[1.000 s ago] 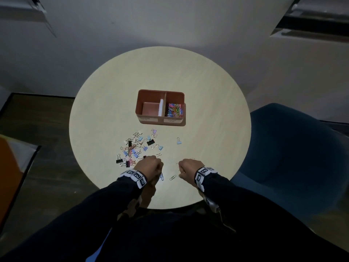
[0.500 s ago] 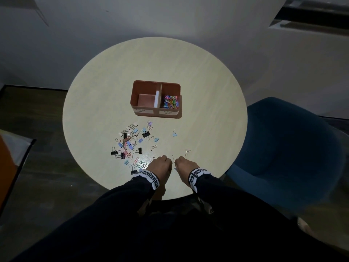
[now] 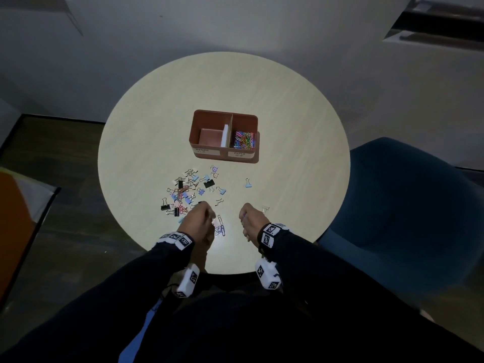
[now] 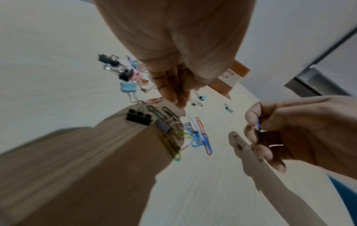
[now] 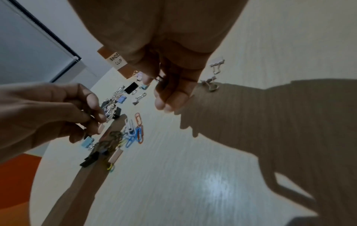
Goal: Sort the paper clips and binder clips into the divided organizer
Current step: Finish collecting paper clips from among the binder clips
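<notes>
The brown divided organizer [image 3: 194,132] stands mid-table; its right compartment holds coloured paper clips [image 3: 245,140], its left one, labelled binder clip, shows only its floor. A scattered pile of binder clips [image 3: 188,191] lies in front of it. My left hand [image 3: 199,221] hovers at the pile's near edge, fingers curled, a silver wire and a pink binder clip [image 5: 101,128] showing at its fingertips. My right hand [image 3: 251,221] is a little to the right and pinches a blue paper clip [image 4: 258,124] between thumb and forefinger. Several loose paper clips [image 3: 220,227] lie between the hands.
A lone blue binder clip [image 3: 248,182] and a pale one [image 3: 265,209] lie apart, right of the pile. The round table [image 3: 157,127] ends just behind my wrists. A dark blue chair [image 3: 406,205] stands at the right, an orange object [image 3: 13,218] at the left.
Half a second ago the two hands were close together near the table's front edge; now they have drawn apart, leaving a small cluster of paper clips on the table between them.
</notes>
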